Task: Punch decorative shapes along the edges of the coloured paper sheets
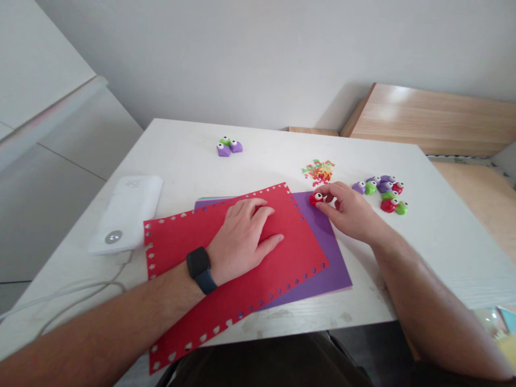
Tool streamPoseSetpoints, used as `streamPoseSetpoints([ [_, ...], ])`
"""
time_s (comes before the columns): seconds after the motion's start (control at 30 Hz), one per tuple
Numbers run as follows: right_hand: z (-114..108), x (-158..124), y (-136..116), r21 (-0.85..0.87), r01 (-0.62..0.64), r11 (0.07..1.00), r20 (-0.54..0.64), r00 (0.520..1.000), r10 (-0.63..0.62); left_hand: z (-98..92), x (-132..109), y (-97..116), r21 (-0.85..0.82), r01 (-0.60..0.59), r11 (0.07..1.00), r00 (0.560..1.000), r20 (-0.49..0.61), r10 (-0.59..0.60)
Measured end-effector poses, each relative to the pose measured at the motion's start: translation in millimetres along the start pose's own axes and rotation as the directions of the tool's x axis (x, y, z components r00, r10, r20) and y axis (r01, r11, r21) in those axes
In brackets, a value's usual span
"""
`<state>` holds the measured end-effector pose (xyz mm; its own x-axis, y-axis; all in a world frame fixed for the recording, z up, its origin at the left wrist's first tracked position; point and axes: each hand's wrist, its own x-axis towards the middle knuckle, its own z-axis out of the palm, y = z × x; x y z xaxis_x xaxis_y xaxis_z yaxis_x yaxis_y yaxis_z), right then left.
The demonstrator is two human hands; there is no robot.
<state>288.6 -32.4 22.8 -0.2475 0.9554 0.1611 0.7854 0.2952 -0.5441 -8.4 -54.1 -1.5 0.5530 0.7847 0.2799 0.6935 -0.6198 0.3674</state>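
Observation:
My left hand (245,236) lies flat and open on a red paper sheet (189,242) whose edges are punched with small holes. A purple sheet (322,252) lies under the red one. My right hand (350,212) pinches a small red paper punch with googly eyes (316,198) at the red sheet's far right corner. A black watch (200,269) is on my left wrist.
A cluster of several purple, green and red punches (385,193) sits right of my right hand. A pile of coloured paper bits (319,172) lies behind it. Three more punches (229,146) stand farther back. A white device with a cable (127,212) lies at left on the white table (443,236).

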Motion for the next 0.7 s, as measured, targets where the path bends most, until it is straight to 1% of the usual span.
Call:
streamPoseSetpoints([
  [0.07,-3,0,1,-0.038,-0.022,0.999,-0.014,1.000,0.021,0.4,0,0,-0.006,-0.001,1.000,1.000,-0.003,0.001],
  [0.17,-10,2,8,-0.159,-0.092,0.983,-0.075,0.994,0.081,0.9,0,0,-0.016,-0.001,1.000,1.000,-0.006,0.001],
  [0.27,-18,3,17,-0.309,-0.194,0.931,-0.167,0.975,0.148,1.0,0,0,-0.019,0.000,1.000,1.000,-0.006,-0.001],
  [0.33,-23,3,22,-0.368,-0.270,0.890,-0.211,0.956,0.202,0.8,0,0,-0.018,0.000,1.000,1.000,-0.008,-0.001],
  [0.47,-30,3,26,-0.434,-0.390,0.812,-0.236,0.919,0.316,0.3,0,0,-0.008,-0.001,1.000,1.000,-0.008,0.001],
  [0.57,-31,3,29,-0.502,-0.421,0.755,-0.231,0.907,0.352,-0.3,0,0,-0.005,-0.001,1.000,1.000,-0.003,0.001],
  [0.7,-29,3,39,-0.555,-0.398,0.730,-0.237,0.917,0.320,-0.3,0,0,-0.018,0.001,1.000,1.000,-0.010,-0.001],
])
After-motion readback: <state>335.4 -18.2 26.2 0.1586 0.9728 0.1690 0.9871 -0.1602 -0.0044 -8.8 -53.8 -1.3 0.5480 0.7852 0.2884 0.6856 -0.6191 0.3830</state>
